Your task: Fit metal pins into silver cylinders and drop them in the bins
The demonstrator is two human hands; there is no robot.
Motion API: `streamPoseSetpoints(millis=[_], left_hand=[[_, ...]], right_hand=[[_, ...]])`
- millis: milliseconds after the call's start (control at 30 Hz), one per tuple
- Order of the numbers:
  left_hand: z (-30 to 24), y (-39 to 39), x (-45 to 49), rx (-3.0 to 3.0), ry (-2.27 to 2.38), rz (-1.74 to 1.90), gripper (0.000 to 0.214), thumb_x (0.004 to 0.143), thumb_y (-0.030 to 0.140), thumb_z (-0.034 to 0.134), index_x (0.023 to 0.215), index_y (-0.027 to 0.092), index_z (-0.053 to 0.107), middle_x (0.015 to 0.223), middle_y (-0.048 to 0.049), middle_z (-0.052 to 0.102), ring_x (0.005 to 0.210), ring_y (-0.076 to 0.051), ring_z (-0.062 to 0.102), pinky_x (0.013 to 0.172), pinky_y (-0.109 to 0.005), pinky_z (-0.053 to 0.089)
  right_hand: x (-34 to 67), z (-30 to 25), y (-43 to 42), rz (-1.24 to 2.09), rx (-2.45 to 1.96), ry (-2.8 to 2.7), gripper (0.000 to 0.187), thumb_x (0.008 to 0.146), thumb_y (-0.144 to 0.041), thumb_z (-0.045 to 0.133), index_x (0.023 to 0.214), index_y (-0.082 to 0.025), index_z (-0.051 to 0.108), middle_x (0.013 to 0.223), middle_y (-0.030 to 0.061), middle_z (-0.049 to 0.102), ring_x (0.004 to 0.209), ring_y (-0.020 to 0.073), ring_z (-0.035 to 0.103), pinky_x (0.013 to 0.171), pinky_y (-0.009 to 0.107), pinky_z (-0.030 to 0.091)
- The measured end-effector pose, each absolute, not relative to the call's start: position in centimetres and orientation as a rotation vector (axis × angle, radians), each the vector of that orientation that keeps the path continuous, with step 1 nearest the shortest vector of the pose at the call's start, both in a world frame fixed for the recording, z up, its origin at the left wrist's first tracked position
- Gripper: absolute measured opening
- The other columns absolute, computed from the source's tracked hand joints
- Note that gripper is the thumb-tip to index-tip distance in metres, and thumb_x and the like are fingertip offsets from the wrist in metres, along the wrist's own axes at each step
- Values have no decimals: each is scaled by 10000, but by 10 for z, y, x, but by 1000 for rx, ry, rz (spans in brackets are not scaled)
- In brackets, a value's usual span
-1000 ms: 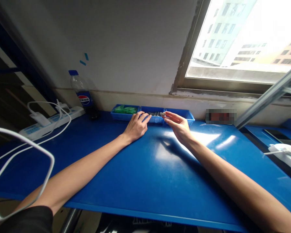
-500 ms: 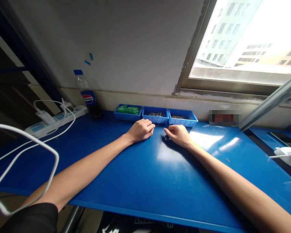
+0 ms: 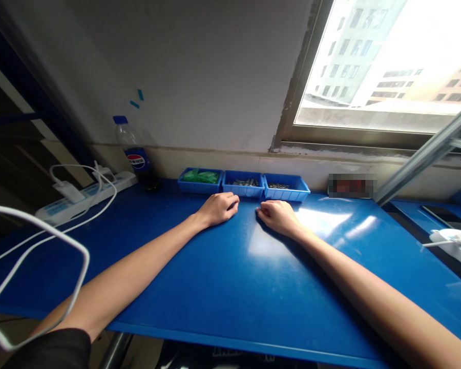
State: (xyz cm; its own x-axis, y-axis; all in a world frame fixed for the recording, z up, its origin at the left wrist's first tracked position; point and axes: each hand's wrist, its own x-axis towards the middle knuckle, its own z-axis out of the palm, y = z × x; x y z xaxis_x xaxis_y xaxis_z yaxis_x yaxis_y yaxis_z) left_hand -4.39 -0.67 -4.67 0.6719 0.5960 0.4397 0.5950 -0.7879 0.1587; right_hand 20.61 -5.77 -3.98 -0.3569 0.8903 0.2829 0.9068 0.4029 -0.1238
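My left hand [image 3: 218,208] rests on the blue tabletop [image 3: 215,282], its fingers curled in, with a small gap at the thumb and nothing visible in it. To its right, my right hand [image 3: 278,216] lies on the table in a loose fist; no object shows in it. Just behind the hands, three small blue bins stand in a row along the wall. The left bin [image 3: 200,188] holds green pieces [image 3: 200,176], the middle bin [image 3: 243,191] small grey metal parts [image 3: 246,182], and the right bin [image 3: 286,195] thin dark metal pieces [image 3: 278,186], perhaps screws or nails.
A cola bottle [image 3: 136,156] stands at the back left beside a white power strip [image 3: 88,197]. A white cable [image 3: 86,256] loops over my left forearm. At right are a slanted metal bar [image 3: 426,148], a blurred-out box [image 3: 351,186] and a phone [image 3: 447,218].
My right hand has settled lower onto the table and its thumb has drawn in. My left hand stays curled in nearly the same place. The whole view has shifted slightly.
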Motion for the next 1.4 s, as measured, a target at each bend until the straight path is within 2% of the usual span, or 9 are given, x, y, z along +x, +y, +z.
streamPoseSetpoints(millis=[467,633,733,800,900,1067,1200,1267,1400], left_hand=[[-45,-8,-43,2955,1051,674,214,1001,249,490,1051,195,692,963,-69,693,886,-196,665,773,-285,497],[-40,-9,-41,3163,1148,831,329,992,162,468,1247,158,675,1157,-140,680,1124,-282,603,956,-404,476],[-36,-7,-39,3238,1268,868,469,984,113,449,1437,150,566,1346,-175,623,1252,-333,534,992,-469,447],[-33,-3,-38,3243,1340,830,497,980,101,452,1469,136,530,1380,-183,607,1293,-346,502,996,-482,439],[-28,3,-35,3239,1403,734,414,963,89,486,1356,132,606,1278,-172,659,1281,-345,505,986,-477,438],[-23,9,-29,3213,1446,652,267,927,52,532,1138,134,672,1109,-140,696,1138,-313,562,924,-435,453],[-23,8,-28,3221,1425,681,206,923,25,518,1000,139,673,1014,-111,692,1031,-279,582,882,-392,465],[-25,7,-29,3258,1370,676,216,931,13,496,956,140,669,972,-104,686,982,-263,588,849,-373,471],[-33,4,-31,3351,1237,611,261,973,28,445,920,139,675,910,-103,676,904,-243,590,779,-349,472]], right_hand=[[206,-41,-55,-107,-1572,-2351,361,979,-360,500,669,-206,602,713,38,700,637,169,588,616,317,270],[201,-37,-50,-164,-1598,-2461,360,987,-346,477,715,-201,663,750,68,743,655,190,640,624,320,273],[200,-34,-46,-209,-1574,-2538,366,991,-335,467,735,-199,690,779,85,760,662,203,657,626,324,279],[201,-34,-45,-204,-1558,-2554,367,991,-335,469,736,-199,695,778,86,760,666,207,661,627,322,287],[204,-36,-46,-174,-1558,-2488,352,984,-341,485,726,-204,682,757,76,749,661,204,655,622,316,294],[207,-42,-48,-201,-1555,-2205,323,982,-388,512,738,-210,627,750,50,731,641,191,631,612,307,304],[207,-43,-47,-170,-1540,-2017,220,974,-428,562,978,-225,647,765,15,723,634,193,636,600,294,329],[207,-44,-46,-133,-1512,-1986,255,965,-453,589,1092,-234,628,789,5,725,634,195,640,593,289,347],[209,-48,-41,18,-1414,-1921,273,960,-474,604,1094,-236,590,828,12,723,623,184,635,607,289,421]])
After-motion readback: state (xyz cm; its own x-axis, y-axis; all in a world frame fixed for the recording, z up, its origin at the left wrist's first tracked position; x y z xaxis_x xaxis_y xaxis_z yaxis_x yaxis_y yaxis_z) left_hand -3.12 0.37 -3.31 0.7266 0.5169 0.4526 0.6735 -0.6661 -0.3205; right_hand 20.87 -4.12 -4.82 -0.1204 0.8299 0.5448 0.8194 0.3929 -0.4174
